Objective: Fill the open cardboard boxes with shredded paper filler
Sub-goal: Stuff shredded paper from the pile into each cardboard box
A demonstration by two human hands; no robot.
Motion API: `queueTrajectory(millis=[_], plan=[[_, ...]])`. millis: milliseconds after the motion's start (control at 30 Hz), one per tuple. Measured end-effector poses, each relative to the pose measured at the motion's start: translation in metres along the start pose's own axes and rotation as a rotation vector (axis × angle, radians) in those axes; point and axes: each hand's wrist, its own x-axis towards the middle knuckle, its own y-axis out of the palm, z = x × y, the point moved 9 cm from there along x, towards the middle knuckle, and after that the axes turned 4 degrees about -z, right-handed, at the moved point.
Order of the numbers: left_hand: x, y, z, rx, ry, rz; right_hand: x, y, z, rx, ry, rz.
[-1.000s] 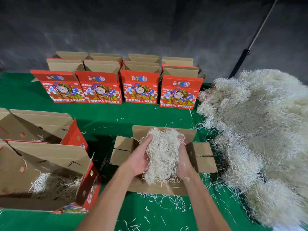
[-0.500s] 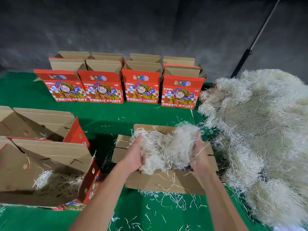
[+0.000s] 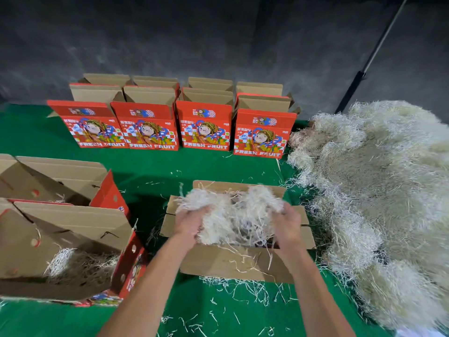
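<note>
Filler is gripped in a wad by left hand and right hand over the centre-frame box; next, lowering and releasing.

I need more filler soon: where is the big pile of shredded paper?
In the head view, the pile lies on the green table's right side, beside the open box.

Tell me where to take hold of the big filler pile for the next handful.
Judging by its shape, grab the loose near-left fringe of the shredded paper pile, beside the open box. Come from the left with spread fingers, scooping under; strands there are thin and closest.
</note>
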Motion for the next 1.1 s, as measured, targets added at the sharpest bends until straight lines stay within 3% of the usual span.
queueTrajectory(millis=[67, 100, 167, 233, 300, 433, 533, 633, 767, 833, 967, 1033, 1100], plan=[[0.006, -0.026, -0.01, -0.007, 0.049, -0.126, 0.005, -0.031, 0.002, 0.042, 0.009, -0.094], [0.005, -0.023, -0.013, -0.011, 0.067, -0.083, 0.003, -0.032, 0.004, 0.069, 0.017, -0.078], [-0.01, 0.012, -0.007, -0.017, 0.018, 0.169, -0.007, -0.004, 0.006, 0.126, 0.054, 0.055], [-0.034, 0.052, 0.003, 0.132, -0.022, 0.379, -0.025, 0.035, 0.009, 0.039, 0.014, 0.222], [-0.038, 0.066, 0.007, 0.173, -0.016, 0.36, -0.032, 0.057, 0.01, 0.045, -0.054, 0.307], [-0.015, 0.034, -0.003, 0.07, 0.063, 0.111, -0.014, 0.03, 0.005, 0.14, -0.071, 0.159], [-0.007, 0.019, -0.001, 0.017, 0.076, 0.098, -0.001, 0.003, -0.002, 0.155, -0.089, 0.02], [-0.005, 0.021, 0.001, -0.19, 0.033, 0.14, 0.003, -0.006, -0.004, 0.223, -0.077, -0.116], [-0.008, 0.005, 0.007, -0.219, -0.02, -0.022, -0.003, -0.025, -0.007, 0.239, -0.104, -0.308], [-0.01, 0.011, 0.01, -0.195, -0.052, 0.03, -0.008, -0.012, -0.005, 0.185, -0.077, -0.167], [-0.02, 0.049, 0.002, -0.143, 0.043, 0.341, -0.035, 0.055, -0.017, -0.001, 0.134, 0.361], [-0.027, 0.065, 0.001, -0.286, -0.047, 0.454, -0.034, 0.066, -0.02, 0.145, 0.162, 0.394], [-0.019, 0.058, 0.005, -0.255, -0.06, 0.368, -0.022, 0.059, -0.017, 0.188, 0.095, 0.313]])
